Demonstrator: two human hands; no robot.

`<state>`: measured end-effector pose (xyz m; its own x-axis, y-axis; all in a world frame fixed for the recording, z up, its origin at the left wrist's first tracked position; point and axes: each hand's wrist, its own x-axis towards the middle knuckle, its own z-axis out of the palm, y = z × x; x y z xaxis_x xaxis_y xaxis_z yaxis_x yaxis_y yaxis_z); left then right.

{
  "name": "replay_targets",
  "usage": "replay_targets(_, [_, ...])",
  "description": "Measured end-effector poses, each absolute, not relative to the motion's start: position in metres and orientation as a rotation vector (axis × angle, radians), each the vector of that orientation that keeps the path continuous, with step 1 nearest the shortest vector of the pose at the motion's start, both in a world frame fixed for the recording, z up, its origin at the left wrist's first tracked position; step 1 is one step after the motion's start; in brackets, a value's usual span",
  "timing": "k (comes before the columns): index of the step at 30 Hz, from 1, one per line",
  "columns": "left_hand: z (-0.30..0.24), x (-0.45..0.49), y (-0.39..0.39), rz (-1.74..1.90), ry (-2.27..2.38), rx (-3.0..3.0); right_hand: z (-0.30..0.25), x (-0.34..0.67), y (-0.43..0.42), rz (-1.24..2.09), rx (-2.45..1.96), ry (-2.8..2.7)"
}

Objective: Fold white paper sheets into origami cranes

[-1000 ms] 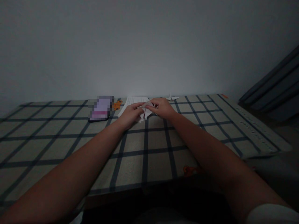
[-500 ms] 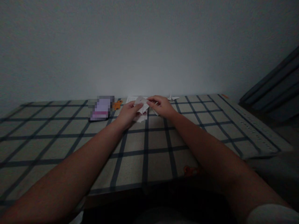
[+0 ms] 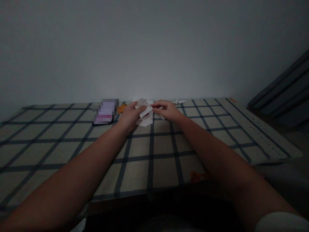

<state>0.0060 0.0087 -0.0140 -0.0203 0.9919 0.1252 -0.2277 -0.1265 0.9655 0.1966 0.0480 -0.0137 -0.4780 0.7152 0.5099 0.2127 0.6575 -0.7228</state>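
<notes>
A folded piece of white paper [image 3: 145,111] is held up between my two hands above the table. My left hand [image 3: 132,113] grips its left side, thumb on the near face and fingers behind. At its right corner, the thumb and fingertips of my right hand [image 3: 165,109] pinch the edge. More white paper sheets [image 3: 145,122] lie just beneath, partly covered by my hands. Beyond my right hand stands a small folded paper crane [image 3: 178,101].
A phone [image 3: 104,112] with a lit, blurred screen lies left of my hands, beside an orange object [image 3: 122,108]. The checked tablecloth [image 3: 164,167] covers the table up to the wall. Dark curtain folds [image 3: 287,93] hang at right.
The folded paper has turned in my hands, and a flap now slants toward the right. My right fingers have shifted slightly at its right corner; my left hand has moved a little left.
</notes>
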Motion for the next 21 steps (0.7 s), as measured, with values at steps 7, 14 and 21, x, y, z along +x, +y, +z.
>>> replay_targets(7, [-0.0055, 0.0068, 0.0041, 1.374, 1.019, 1.047, -0.0151, 0.1967, 0.0473, 0.698, -0.723, -2.068])
replay_targets(14, [-0.0034, 0.0078, 0.0028, 1.363, 1.086, 1.038, -0.0137, 0.1972, 0.0447, 0.793, -0.698, -2.062])
replay_targets(21, [-0.0051, 0.0098, 0.0019, 1.293, 1.052, 1.088, -0.0149, 0.1967, 0.0448, 0.825, -0.752, -2.035])
